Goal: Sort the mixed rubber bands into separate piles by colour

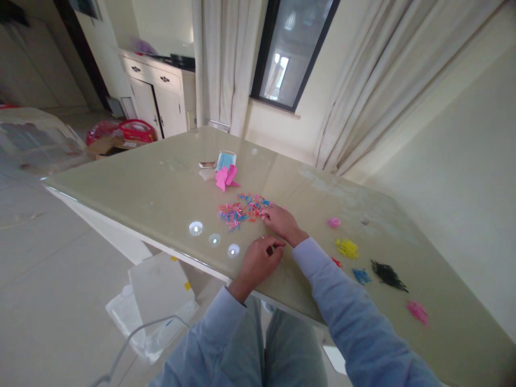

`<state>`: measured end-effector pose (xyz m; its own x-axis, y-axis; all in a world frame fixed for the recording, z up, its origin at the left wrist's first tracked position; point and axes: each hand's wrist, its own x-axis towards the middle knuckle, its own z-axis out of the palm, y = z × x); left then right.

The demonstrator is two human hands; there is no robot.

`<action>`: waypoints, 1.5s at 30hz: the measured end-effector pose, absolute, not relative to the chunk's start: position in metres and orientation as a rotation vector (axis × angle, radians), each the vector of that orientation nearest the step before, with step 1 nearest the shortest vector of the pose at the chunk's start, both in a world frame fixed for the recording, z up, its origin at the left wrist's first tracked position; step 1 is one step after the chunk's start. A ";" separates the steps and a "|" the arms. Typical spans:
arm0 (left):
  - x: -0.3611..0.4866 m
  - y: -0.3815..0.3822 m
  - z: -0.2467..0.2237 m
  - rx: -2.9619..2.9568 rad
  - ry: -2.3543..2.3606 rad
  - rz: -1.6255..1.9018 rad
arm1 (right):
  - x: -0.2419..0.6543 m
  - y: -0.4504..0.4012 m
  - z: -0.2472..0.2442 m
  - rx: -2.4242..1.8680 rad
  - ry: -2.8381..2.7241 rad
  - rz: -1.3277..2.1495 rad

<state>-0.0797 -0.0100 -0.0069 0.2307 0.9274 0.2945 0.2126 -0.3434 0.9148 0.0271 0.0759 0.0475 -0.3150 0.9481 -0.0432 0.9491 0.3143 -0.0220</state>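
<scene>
A mixed pile of small thin pieces [233, 214] in pink, blue and orange lies on the table; they are too small to tell their exact kind. My right hand [281, 222] reaches to the pile's right edge, thumb and fingertips pinched together low over the pieces. Nearer the table's front edge, my left hand [262, 262] is curled, with thumb and forefinger close together. Whatever either hand holds is hidden or too small to make out. To the right are sorted heaps: yellow pieces [347, 248], blue pieces [362, 276], black pieces [388, 275] and pink pieces [417, 312].
Behind the pile sit a pink folded paper shape [226, 177], a blue face mask [226, 159] and a small box [207, 165]. A small pink heap [334, 222] and a few red pieces [336, 262] lie right of my hands. Light reflections show on the glossy table [169, 183].
</scene>
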 end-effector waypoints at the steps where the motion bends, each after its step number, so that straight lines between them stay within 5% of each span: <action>1: -0.080 -0.010 -0.007 1.727 1.060 1.166 | 0.027 0.077 0.047 1.827 2.516 -0.059; 45: -0.082 -0.008 -0.005 1.713 1.124 1.151 | 0.036 0.075 0.044 1.415 2.685 0.020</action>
